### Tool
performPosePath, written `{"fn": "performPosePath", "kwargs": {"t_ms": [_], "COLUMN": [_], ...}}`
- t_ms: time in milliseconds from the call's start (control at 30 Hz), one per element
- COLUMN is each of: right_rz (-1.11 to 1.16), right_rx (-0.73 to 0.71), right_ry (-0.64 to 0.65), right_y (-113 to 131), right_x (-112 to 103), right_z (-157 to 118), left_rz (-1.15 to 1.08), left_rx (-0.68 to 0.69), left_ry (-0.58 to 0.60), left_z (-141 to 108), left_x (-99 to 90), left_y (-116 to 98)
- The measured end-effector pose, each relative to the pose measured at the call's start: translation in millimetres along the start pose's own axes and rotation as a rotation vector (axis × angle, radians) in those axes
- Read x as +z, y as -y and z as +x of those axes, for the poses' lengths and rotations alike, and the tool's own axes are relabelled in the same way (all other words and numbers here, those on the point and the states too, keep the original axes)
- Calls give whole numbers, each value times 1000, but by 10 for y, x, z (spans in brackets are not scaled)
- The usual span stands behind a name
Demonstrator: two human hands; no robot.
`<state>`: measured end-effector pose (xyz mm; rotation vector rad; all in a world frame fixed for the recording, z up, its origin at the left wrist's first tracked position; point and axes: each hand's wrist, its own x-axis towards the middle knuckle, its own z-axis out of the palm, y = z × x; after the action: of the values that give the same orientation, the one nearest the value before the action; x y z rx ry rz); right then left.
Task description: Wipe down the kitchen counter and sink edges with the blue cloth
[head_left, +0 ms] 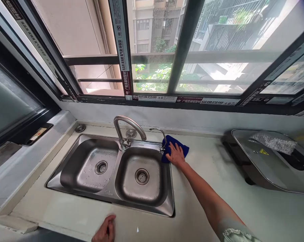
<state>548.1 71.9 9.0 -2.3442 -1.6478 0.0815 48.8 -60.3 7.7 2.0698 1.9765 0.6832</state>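
Observation:
Spread over a dark blue cloth [184, 149], my right hand [176, 154] presses it on the counter at the back right corner of the double sink [111, 195]. The cloth lies beside and behind the small thin tap [163, 136] and overlaps the sink's rim. My left hand [106, 230] is at the counter's front edge, its fingers curled in, with nothing visible in it. Between the two basins stands the large curved faucet [129, 120]. Water drops dot the left basin [88, 164].
An appliance with a glass lid [268, 161] sits at the right, a silvery crumpled piece [274, 142] on top. A round metal strainer [80, 128] and another [131, 133] lie behind the sink. A dark phone-like object [39, 133] rests on the left ledge. Windows rise behind the counter.

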Motion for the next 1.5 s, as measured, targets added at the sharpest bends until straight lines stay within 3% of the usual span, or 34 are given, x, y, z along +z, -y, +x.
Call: {"fn": "performPosePath", "kwargs": {"t_ms": [167,567,767,1000,1133,1200,1267,1367,1500], "right_rz": [9,127,220,249,246,238,206,125,24], "right_rx": [-176,-418,-401,-251,-280,-333,-341,-151,227], "right_ry": [58,97,-12,-269,-227,-149,-157,-242,-402], "right_y": [57,329,463,567,346,83,-245,-679,-833], "right_x": [-110,-211,-71,17,-67,-146,-233,-336,-344], "right_z": [-357,-1828,-2443,-2921,-3485,-3831,-4132,-4351,-4082], "left_rz": [47,10,-7,-8,40,71,88,97,128], "left_rx": [56,104,122,165,171,163,161,162,156], "left_ry": [50,5,21,49,15,19,40,66,30], "left_z": [22,19,22,34,23,25,32,45,48], "left_x": [-7,41,39,36,15,21,39,86,176], "left_y": [39,69,69,88,47,46,66,118,192]}}
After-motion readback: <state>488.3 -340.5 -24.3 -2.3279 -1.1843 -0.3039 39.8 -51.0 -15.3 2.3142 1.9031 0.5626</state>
